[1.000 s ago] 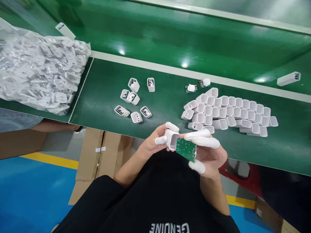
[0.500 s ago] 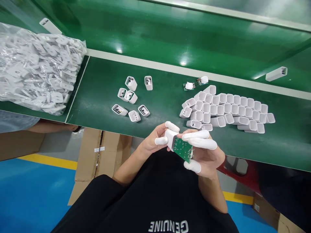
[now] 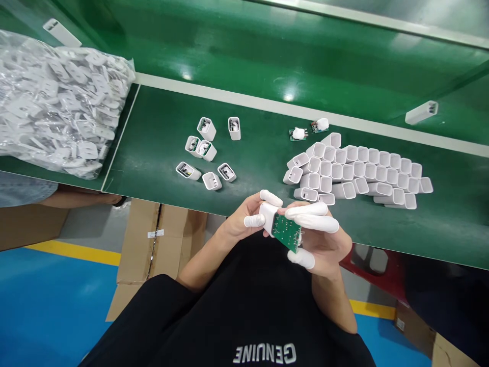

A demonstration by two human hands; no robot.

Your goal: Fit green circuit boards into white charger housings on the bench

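My left hand, with white finger cots on thumb and finger, is closed around a white plastic charger housing. A green circuit board sits partly inside the housing's open end, solder side toward me. My right hand, also in white finger cots, grips the board by its edges, two fingers on top and the thumb below. Most of the board still shows outside the housing. Both hands are above the bench's front edge. Farther back lie two loose circuit boards with white blobs.
Rows of white housings stand on the right of the green bench. Several housings with boards inside stand left of centre. A clear bag of white plastic parts fills the left. A person's arm shows at left; cardboard boxes lie below.
The board has gone slightly deeper into the housing, and my right hand has shifted a little to the left with it. My left hand keeps its hold; the camera view has shifted slightly.
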